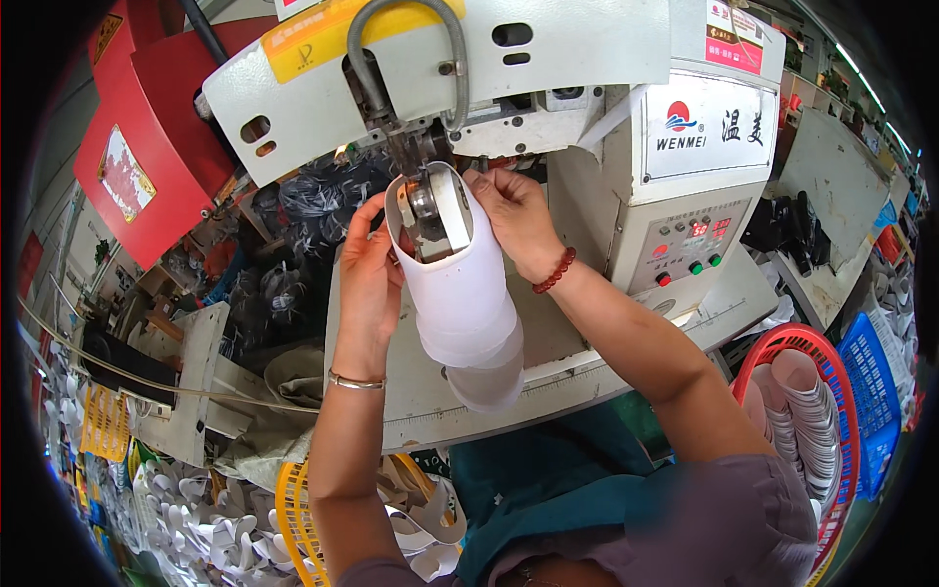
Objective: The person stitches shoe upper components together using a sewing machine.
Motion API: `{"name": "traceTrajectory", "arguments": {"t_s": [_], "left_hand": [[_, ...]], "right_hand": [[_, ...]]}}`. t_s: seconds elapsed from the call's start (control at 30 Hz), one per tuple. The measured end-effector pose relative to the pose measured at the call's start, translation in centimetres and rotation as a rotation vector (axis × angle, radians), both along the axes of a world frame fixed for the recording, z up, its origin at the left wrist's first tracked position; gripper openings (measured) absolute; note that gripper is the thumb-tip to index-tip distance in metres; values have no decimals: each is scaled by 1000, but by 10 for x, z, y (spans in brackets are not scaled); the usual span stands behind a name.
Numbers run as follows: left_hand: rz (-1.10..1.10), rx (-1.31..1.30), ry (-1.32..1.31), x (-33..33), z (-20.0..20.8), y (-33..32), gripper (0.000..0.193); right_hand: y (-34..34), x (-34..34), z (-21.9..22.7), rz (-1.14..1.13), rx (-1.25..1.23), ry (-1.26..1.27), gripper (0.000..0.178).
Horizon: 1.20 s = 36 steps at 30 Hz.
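A white piece shaped like a shoe upper (460, 303) is drawn over the narrow working arm (452, 215) of a white machine (548, 59), its open end toward the machine head. Under the head, a small metal roller (423, 201) shows inside that opening. My left hand (369, 279) grips the upper's left edge, thumb and fingers closed against it. On the other side, my right hand (520, 217) pinches the upper's rim near the top right. The upper's rounded end hangs toward me above the machine's table (411, 416). My right fingertips are partly hidden by the rim.
To the right are a control panel (690, 240) with coloured buttons, a red basket (849, 421) of stacked pale flat pieces (810, 406) and a blue basket (871, 391). A yellow basket (290, 499) stands at lower left by many white pieces (210, 519). A red machine (166, 117) is at far left.
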<state>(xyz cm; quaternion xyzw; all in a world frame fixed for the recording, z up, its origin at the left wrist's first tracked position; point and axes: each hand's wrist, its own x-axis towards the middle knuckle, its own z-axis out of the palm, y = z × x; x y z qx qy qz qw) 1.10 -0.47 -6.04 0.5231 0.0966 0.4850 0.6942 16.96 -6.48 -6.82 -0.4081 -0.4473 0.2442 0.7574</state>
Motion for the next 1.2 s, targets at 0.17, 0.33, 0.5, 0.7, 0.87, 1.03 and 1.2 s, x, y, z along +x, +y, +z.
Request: {"name": "traceTrajectory", "arguments": {"t_s": [0.17, 0.33, 0.5, 0.7, 0.87, 1.03, 1.2], "left_hand": [[98, -83, 61, 12, -1, -10, 21], [142, -49, 242, -3, -16, -9, 17], [454, 416, 297, -3, -38, 0, 16], [653, 566, 409, -7, -39, -44, 31], [562, 489, 325, -38, -86, -65, 47], [657, 776, 768, -108, -122, -98, 41], [1049, 468, 1549, -238, -198, -127, 36]], "right_hand": [[2, 4, -9, -4, -55, -2, 28], [-28, 3, -8, 89, -411, -62, 21], [-20, 1, -27, -226, -231, -499, 24], [-49, -10, -34, -181, -51, -492, 46], [-61, -28, -72, -64, -77, -588, 53], [-86, -22, -78, -86, -139, -643, 49], [-123, -28, -125, -392, 119, -685, 35]]}}
